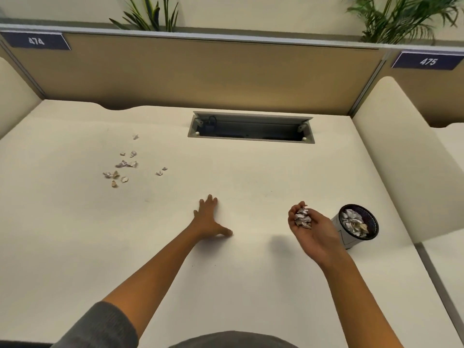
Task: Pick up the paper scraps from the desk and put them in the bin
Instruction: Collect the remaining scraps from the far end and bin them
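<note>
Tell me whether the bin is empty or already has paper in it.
Not empty: the bin stands upright on the desk, with crumpled paper visible through its open top.

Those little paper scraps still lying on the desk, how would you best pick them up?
From above: the loose scraps lie flat and scattered on the desk, so pinch each by a curled-up edge. The open left hand is nearer them.

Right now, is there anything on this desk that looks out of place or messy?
Yes. Torn paper scraps lie scattered on the desk, far left of the bin, which already holds crumpled paper. The right hand cups more scraps beside the bin; the left hand rests flat.
</note>
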{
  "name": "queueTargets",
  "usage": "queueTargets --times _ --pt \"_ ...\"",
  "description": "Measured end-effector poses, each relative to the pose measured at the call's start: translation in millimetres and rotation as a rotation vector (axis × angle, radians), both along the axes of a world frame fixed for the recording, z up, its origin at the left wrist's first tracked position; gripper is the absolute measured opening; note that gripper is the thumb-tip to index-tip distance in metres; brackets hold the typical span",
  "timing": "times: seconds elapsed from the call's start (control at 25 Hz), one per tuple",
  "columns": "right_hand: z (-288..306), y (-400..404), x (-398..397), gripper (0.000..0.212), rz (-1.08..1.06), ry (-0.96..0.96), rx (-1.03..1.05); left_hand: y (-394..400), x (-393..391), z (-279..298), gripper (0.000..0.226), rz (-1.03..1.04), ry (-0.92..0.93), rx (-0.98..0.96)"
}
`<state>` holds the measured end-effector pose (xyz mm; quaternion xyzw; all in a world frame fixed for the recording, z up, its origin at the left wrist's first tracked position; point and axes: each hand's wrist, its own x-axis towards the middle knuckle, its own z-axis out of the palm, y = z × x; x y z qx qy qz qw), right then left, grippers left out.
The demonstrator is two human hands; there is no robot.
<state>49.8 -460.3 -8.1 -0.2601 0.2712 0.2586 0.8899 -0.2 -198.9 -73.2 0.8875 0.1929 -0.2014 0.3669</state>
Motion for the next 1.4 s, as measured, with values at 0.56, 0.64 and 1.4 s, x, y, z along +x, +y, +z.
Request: queueTargets --times 0.56,0.64,1.4 --pt "-2.1 -131.0 46.9 0.037 -0.164 -0.514 -0.828 4.6 -5.4 -1.0 0.122 -0.106 -0.001 0.066" --pt "-1.4 -131.7 46.0 0.034 -0.141 -0.522 -0.799 5.0 -5.8 -1.9 0.122 -0.1 -0.006 0.06" --pt "-8.2 -104.3 28.5 0.017 0.21 -0.602 -1.887 31.0 -9.7 2.7 0.12 -0.215 0.04 -0.015"
